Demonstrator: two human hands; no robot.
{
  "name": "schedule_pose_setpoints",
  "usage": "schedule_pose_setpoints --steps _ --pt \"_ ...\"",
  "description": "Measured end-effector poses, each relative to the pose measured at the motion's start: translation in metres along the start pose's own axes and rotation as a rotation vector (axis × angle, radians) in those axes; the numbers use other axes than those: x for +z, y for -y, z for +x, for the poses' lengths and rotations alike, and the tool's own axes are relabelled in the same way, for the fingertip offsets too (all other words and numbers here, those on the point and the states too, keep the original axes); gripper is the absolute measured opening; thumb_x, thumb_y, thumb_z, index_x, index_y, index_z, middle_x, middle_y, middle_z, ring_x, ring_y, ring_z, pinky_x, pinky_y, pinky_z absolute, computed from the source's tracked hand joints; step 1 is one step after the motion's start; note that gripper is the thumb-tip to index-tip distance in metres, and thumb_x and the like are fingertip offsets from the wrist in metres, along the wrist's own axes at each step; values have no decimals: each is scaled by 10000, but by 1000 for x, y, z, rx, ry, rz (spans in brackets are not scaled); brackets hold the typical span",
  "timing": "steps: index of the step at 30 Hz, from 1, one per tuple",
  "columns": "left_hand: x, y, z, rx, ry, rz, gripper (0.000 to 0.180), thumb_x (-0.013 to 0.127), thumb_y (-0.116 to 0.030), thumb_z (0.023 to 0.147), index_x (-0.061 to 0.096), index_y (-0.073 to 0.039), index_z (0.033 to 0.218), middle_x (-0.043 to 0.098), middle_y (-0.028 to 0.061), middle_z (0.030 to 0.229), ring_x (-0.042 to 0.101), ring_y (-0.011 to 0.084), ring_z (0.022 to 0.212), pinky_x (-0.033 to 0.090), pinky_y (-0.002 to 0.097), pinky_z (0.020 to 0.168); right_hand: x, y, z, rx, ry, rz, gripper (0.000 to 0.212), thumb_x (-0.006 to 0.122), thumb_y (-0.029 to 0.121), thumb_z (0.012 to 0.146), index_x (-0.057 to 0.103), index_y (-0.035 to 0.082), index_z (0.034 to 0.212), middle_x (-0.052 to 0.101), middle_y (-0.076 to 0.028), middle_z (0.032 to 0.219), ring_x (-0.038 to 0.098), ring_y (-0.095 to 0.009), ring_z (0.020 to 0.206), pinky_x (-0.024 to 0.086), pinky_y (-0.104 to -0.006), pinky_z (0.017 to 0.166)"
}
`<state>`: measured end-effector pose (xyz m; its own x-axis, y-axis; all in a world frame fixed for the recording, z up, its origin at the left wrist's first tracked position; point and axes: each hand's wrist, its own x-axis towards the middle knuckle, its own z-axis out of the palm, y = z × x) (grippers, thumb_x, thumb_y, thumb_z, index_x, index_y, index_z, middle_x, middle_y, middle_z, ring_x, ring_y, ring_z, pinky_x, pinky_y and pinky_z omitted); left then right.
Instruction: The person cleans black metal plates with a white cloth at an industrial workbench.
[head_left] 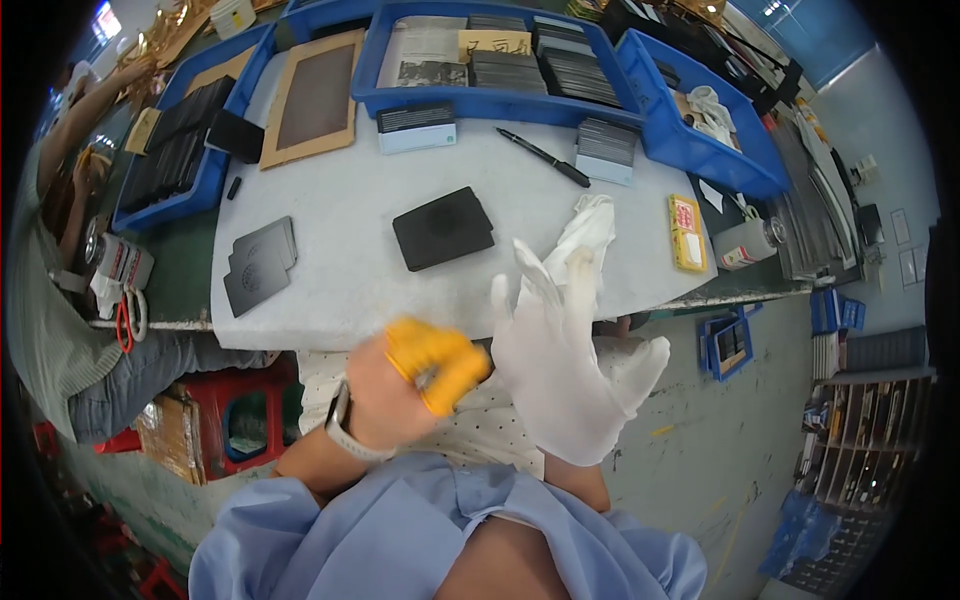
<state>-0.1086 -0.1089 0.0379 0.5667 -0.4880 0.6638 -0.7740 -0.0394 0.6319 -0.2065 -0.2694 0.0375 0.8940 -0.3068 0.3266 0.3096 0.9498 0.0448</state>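
Observation:
My left hand [415, 385], with yellow finger covers and a watch at the wrist, hovers before the table's front edge. Its fingers are curled and slightly blurred, so whatever they may hold cannot be made out. My right hand [560, 370] wears a white glove and is open, fingers spread. Just beyond its fingertips a crumpled white glove [590, 228] lies on the white table cover [350, 220]. A flat black rectangular block [443, 228] rests mid-table, apart from both hands. Several dark grey cards [258, 270] overlap at the left.
Blue trays [490, 97] of dark cards line the back. Before them stand two card stacks [416, 130] [604, 152] and a black pen [543, 156]. A yellow packet [687, 233] and a bottle [745, 244] are at right. Another person's arm [75, 130] shows at left, above a red stool [235, 420].

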Motion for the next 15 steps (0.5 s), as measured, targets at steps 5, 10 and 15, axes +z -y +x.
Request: schedule_pose_setpoints --steps 5,10,15 --pt "28 -34 -19 133 557 -53 326 809 -362 843 696 -83 970 625 43 744 616 216 619 476 362 515 -22 9 1 -221 -234 -169 863 443 721 981 312 166 1629 329 -103 1672 341 -326 1503 243 -469 1260" --pt "40 -30 -28 179 753 -133 158 684 -207 897 625 -62 918 614 86 725 657 264 653 491 383 520 -10 7 13 -105 11 -235 870 388 727 986 291 162 1640 277 -110 1696 261 -352 1543 176 -521 1273" --pt "67 -34 -54 198 1101 -396 96 616 -90 849 594 -34 924 624 131 700 668 320 640 500 414 515 10 9 11 -107 -260 -553 969 309 793 952 174 173 1685 173 -112 1727 151 -328 1580 68 -565 1273"
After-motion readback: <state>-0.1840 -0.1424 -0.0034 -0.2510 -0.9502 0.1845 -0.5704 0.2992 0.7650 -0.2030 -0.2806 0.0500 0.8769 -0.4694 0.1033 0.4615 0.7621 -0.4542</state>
